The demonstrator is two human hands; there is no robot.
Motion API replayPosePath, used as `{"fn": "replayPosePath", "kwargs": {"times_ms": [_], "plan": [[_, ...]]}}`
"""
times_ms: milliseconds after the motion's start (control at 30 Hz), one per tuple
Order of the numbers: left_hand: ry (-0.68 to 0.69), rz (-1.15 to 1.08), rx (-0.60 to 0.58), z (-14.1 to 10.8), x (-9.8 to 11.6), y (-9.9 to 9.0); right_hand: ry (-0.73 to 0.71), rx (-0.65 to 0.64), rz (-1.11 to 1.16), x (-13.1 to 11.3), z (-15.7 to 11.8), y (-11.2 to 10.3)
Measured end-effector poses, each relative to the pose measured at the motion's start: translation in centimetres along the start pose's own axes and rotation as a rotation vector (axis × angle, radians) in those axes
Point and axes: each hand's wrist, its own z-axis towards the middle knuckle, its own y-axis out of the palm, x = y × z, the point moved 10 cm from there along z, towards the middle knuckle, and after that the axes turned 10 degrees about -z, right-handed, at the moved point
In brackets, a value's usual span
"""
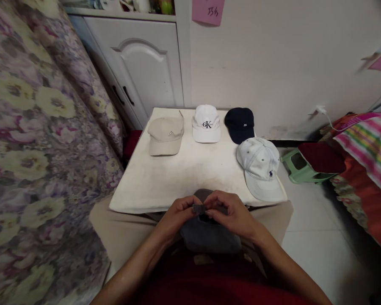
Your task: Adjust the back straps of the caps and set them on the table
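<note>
A dark grey cap (211, 237) lies over my lap at the table's near edge, its back strap toward my fingers. My left hand (182, 211) pinches one end of the cap's strap (199, 208) between thumb and fingers. From the other side, my right hand (228, 210) grips the strap close to the opening at the back of the cap. The fingertips of both hands nearly meet there. Whether the strap is fastened is too small to tell.
On the cream-covered table (174, 182) sit a beige cap (166, 135), a white cap (206, 123), a navy cap (240, 125) and a pale denim cap (260, 167). A floral curtain (44, 169) hangs left; a green stool (305, 163) stands right.
</note>
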Motion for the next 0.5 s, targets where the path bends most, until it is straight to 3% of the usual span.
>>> {"fn": "replayPosePath", "kwargs": {"times_ms": [167, 300, 500], "plan": [[-0.021, 0.034, -0.015, 0.1, -0.2, 0.0, -0.086, -0.064, -0.167, -1.0, 0.2, -0.2], [-0.039, -0.035, 0.0, 0.3, -1.2, -0.3, -0.075, -0.092, -0.233, -1.0, 0.4, 0.0], [-0.073, -0.14, 0.021, 0.5, -2.3, -0.4, 0.074, -0.102, -0.048, 0.9, 0.5, 0.8]]}}
